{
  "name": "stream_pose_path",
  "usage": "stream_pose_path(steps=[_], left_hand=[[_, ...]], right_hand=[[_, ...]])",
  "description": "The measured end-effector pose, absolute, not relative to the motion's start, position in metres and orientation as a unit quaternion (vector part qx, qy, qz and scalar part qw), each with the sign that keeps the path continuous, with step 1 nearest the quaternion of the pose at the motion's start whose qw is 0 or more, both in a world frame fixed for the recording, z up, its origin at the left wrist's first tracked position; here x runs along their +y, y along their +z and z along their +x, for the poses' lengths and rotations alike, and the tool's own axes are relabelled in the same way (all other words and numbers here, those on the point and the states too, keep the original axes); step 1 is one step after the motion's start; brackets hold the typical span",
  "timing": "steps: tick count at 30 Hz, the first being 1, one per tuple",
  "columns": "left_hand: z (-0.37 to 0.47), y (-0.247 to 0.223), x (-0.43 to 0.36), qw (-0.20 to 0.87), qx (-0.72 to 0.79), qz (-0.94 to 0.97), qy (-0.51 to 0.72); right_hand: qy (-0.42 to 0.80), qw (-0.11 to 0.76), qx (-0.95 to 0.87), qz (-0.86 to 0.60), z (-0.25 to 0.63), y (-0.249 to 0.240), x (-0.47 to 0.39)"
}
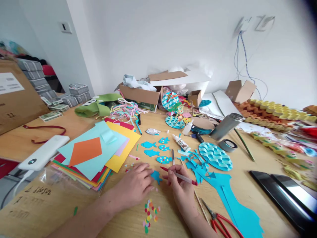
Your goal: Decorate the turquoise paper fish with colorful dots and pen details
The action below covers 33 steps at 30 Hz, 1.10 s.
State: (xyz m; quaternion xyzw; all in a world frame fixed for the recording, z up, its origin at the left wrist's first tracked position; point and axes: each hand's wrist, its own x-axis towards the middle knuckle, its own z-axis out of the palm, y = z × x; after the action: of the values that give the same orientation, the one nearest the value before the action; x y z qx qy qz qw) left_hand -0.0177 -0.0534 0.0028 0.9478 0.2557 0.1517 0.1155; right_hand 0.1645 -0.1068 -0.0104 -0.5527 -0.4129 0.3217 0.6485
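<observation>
Head view: I see the right hand (pixel 181 186) gripping a red pen (pixel 183 178) near a blue paper fish (pixel 156 177), the left hand (pixel 138 183) loosely open at the fish's edge.

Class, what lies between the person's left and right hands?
In the head view, a blue fish and small pale dots lie between the left hand and the right hand, with the tip of the red pen close by.
</observation>
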Motion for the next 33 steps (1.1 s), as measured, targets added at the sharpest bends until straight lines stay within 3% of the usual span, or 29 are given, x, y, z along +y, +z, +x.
stream_pose_path(steps=[11,33], left_hand=[[-0.0206,0.0061,-0.0478,0.173,0.272,0.940,0.114],[-0.0208,0.0106,-0.0517,0.127,0.246,0.950,0.143]], right_hand=[[0.322,0.639,-0.406,-0.568,0.1688,-0.0077,-0.1052],[0.329,0.663,-0.381,-0.554,0.1734,-0.0082,-0.1012]])
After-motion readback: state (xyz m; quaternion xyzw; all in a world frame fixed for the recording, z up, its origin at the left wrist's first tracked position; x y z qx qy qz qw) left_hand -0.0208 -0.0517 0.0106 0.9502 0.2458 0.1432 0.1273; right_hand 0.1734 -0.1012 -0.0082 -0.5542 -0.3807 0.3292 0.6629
